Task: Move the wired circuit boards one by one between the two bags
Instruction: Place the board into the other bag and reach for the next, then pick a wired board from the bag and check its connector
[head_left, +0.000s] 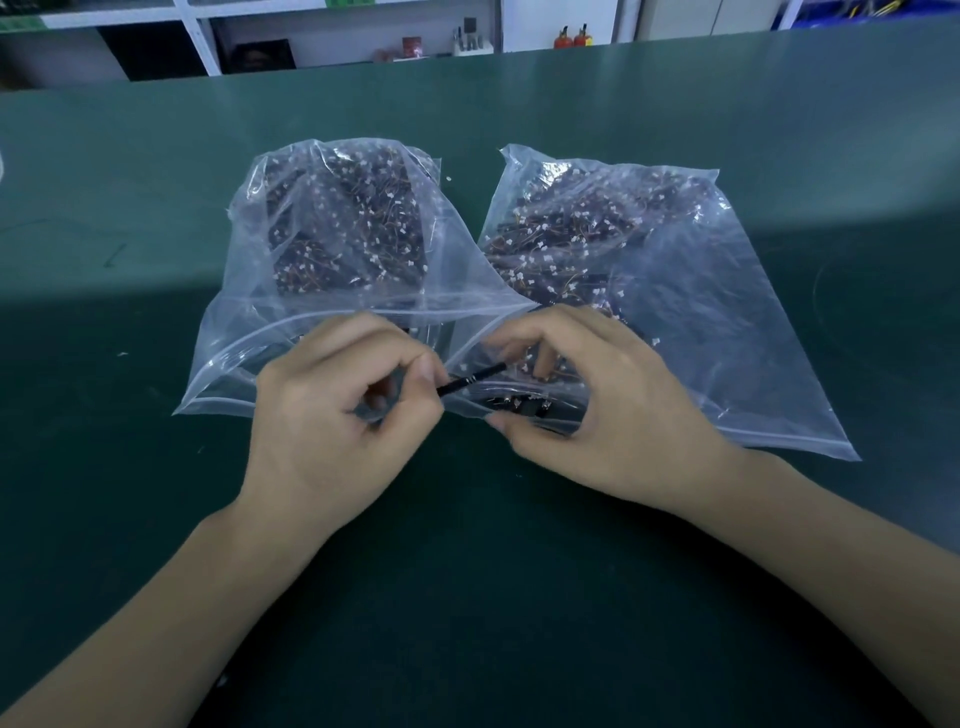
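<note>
A thin black circuit board is pinched by the left hand at the right bag mouth, at 6 o'clock of the piled boards. The right hand, fingers curled, grips that mouth; it should be held wide so trailing wires are not snagged before the left bag.

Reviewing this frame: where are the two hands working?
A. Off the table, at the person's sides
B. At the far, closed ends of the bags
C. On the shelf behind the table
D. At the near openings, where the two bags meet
D: the left hand and right hand meet at the near mouths of the left bag and right bag, pinching a thin black board between them.
</note>
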